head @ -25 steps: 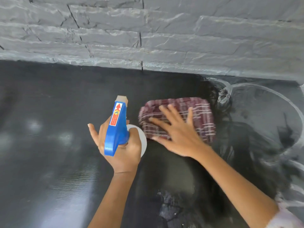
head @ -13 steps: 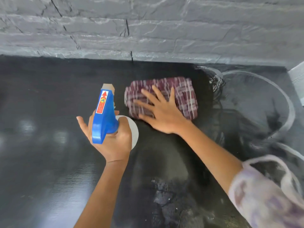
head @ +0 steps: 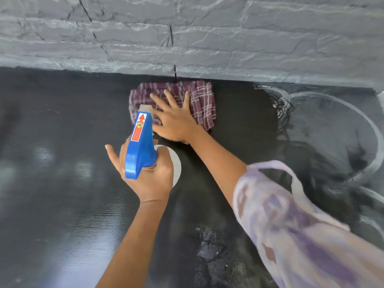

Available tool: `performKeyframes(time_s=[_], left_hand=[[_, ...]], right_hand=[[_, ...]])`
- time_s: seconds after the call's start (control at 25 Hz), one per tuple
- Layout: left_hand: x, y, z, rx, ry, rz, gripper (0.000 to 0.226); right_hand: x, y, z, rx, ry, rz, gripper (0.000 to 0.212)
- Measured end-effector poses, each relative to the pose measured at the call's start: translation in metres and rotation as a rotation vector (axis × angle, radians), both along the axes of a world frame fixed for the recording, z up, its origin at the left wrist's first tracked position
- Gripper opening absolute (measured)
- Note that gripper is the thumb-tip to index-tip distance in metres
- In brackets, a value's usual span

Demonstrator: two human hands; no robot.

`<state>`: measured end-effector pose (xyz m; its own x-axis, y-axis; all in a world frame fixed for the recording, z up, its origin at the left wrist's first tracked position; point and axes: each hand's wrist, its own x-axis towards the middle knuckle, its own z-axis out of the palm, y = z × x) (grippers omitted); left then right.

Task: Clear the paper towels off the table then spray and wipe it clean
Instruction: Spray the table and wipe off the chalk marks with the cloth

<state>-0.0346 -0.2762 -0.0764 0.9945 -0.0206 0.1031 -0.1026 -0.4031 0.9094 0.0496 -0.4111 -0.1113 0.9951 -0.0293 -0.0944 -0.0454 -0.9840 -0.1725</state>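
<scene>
While the cloth lies at the wall: the wiping step looks to be in hand, judging by the flat palm on it. No paper towels show on the dark worktop, so the clearing appears done.
Cloth: maroon, checked and folded, at the far edge of the worktop, touching or just short of the grey stone wall.
Right hand: the right hand lies flat on the cloth's near left part, fingers straight and spread, pressing rather than gripping. The arm reaches forward, its patterned sleeve blurred at lower right.
Left hand: the left hand is wrapped round the neck of a blue-headed spray bottle, thumb out to the left. The bottle is upright above the worktop, nozzle toward the wall.
Worktop: glossy, with pale curved marks at right; wet smears or pattern, I cannot tell.
Next move: probably drawing the cloth back or sideways under steady pressure. A fresh spray would need the right hand out of the nozzle's line.
</scene>
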Motion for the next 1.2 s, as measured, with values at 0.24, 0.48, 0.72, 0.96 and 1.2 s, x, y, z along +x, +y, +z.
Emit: performKeyframes(time_s=[0.24, 0.48, 0.72, 0.96, 1.2], left_hand=[[0.000, 0.003, 0.005, 0.033, -0.028, -0.039, 0.036], [-0.005, -0.010, 0.028, -0.189, -0.065, 0.074, 0.035], [-0.007, -0.013, 0.030, -0.199, -0.056, 0.079, 0.037], [-0.008, -0.013, 0.028, -0.261, -0.064, 0.161, 0.062], [-0.012, -0.012, 0.040, -0.244, 0.022, 0.123, 0.014]], right_hand=[[-0.098, -0.078, -0.017, -0.069, -0.067, -0.278, 0.068], [-0.070, -0.106, 0.001, 0.021, 0.048, -0.499, 0.063], [-0.228, -0.031, -0.018, -0.116, -0.072, -0.032, 0.058], [-0.168, -0.097, -0.004, -0.010, 0.023, -0.557, 0.061], [-0.197, 0.015, -0.008, -0.060, -0.044, -0.238, 0.057]])
